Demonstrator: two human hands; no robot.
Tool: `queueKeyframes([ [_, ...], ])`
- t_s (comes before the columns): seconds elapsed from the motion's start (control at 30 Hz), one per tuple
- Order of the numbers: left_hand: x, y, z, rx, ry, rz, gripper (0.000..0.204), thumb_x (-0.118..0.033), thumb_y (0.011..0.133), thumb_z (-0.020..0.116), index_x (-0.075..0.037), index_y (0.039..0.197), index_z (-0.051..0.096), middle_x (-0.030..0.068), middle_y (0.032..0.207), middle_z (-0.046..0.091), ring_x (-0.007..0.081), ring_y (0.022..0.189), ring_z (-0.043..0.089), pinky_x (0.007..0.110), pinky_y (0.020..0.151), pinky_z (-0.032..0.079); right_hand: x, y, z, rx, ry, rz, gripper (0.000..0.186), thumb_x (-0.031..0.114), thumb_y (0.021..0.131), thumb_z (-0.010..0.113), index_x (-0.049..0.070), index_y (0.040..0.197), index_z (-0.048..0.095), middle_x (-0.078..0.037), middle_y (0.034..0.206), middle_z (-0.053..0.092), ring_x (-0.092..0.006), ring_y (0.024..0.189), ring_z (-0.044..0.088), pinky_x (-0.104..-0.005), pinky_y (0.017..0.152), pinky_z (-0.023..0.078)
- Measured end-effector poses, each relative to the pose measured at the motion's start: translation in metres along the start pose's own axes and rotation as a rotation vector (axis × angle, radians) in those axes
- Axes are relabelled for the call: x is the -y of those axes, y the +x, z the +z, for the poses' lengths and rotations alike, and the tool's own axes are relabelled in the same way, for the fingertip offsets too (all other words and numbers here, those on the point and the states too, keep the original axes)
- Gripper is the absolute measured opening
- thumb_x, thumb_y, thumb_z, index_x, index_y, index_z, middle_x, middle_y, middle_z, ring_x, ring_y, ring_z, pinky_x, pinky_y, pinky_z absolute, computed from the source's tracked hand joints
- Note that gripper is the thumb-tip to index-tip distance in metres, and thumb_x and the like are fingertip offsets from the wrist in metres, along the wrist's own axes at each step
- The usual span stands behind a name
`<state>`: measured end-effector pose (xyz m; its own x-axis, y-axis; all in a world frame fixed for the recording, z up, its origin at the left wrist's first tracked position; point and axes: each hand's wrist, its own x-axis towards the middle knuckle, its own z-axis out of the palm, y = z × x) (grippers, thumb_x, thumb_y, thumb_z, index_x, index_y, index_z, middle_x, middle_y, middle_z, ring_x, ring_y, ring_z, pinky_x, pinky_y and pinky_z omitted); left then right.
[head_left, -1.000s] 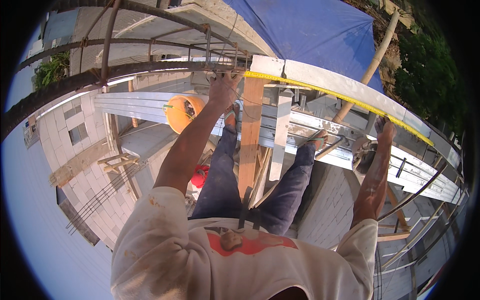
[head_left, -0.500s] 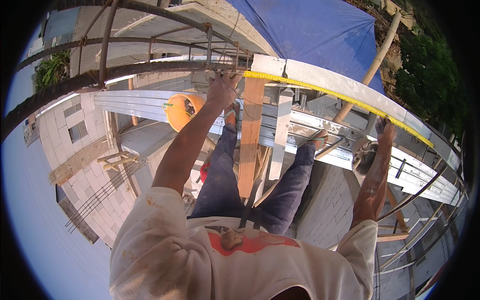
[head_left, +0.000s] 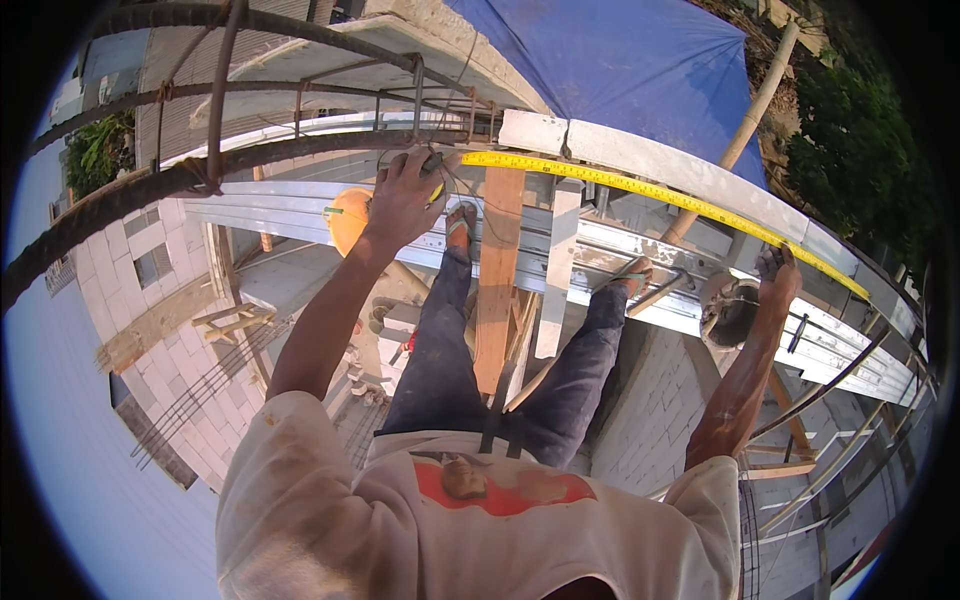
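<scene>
My left hand grips the tape measure case, mostly covered by my fingers. The yellow tape blade runs rightward from there along a pale concrete edge. My right hand has its fingers bent against the blade near its right part; whether anything small is in them is unclear. A thin dark wire loops beside my left hand. Below the tape, a wooden plank and a white strip cross long metal channels near my sandalled feet.
Rusty rebar arches across the upper left. An orange bucket and a grey bucket sit by the channels. A bamboo pole leans beside the blue tarp. Block walls stand far below, past openings beside my legs.
My left hand has moved left and down with the tape case, drawing the tape's left end along. My right hand has shifted slightly down and right.
</scene>
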<state>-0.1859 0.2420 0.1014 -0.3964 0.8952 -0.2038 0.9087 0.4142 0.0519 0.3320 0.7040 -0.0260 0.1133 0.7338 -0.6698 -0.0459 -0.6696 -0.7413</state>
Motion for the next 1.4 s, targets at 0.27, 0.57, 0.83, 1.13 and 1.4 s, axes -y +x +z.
queueKeyframes([
  [0.27,0.007,0.002,-0.031,-0.100,0.002,0.097,0.067,-0.030,0.086,0.079,-0.036,0.150,0.059,0.0089,0.139,0.052,0.0352,0.123,0.055,0.054,0.101,0.051,0.024,-0.021,-0.002,0.021,-0.031,-0.128,0.018,0.015,0.103,0.066,0.003,0.115,0.070,-0.007,0.089,0.072,-0.0194,0.073,0.068,-0.0343,0.070,0.059],
  [0.57,0.000,-0.003,-0.060,-0.052,0.009,0.045,0.073,-0.028,0.088,0.078,-0.038,0.155,0.052,0.0099,0.138,0.054,0.0381,0.129,0.054,0.054,0.111,0.046,0.041,-0.047,0.003,0.029,0.020,-0.111,0.022,0.015,0.104,0.064,0.001,0.120,0.069,-0.008,0.092,0.070,-0.0199,0.075,0.068,-0.0338,0.069,0.059],
  [0.83,-0.007,-0.006,-0.073,-0.044,0.014,0.019,0.073,-0.026,0.084,0.079,-0.037,0.152,0.056,0.0102,0.140,0.053,0.0404,0.125,0.055,0.053,0.108,0.048,0.045,-0.036,-0.009,0.060,0.048,-0.114,0.017,0.016,0.105,0.064,0.002,0.115,0.068,-0.008,0.089,0.069,-0.0202,0.074,0.067,-0.0336,0.068,0.059],
  [1.13,-0.002,-0.010,-0.086,-0.048,0.009,0.003,0.068,-0.028,0.085,0.080,-0.034,0.150,0.059,0.0116,0.144,0.052,0.0419,0.128,0.054,0.054,0.109,0.046,0.044,-0.037,-0.011,0.136,0.104,-0.122,0.015,0.015,0.105,0.063,0.003,0.113,0.068,-0.008,0.088,0.069,-0.0196,0.072,0.066,-0.0328,0.067,0.057],
  [1.4,-0.013,-0.011,-0.095,0.031,-0.112,0.020,0.064,-0.022,0.082,0.083,-0.021,0.142,0.060,0.0141,0.142,0.054,0.0412,0.129,0.053,0.052,0.110,0.045,0.017,-0.046,-0.031,0.008,-0.532,-0.515,0.018,0.017,0.104,0.064,0.001,0.111,0.067,-0.007,0.088,0.066,-0.0159,0.076,0.065,-0.0310,0.068,0.053],
])
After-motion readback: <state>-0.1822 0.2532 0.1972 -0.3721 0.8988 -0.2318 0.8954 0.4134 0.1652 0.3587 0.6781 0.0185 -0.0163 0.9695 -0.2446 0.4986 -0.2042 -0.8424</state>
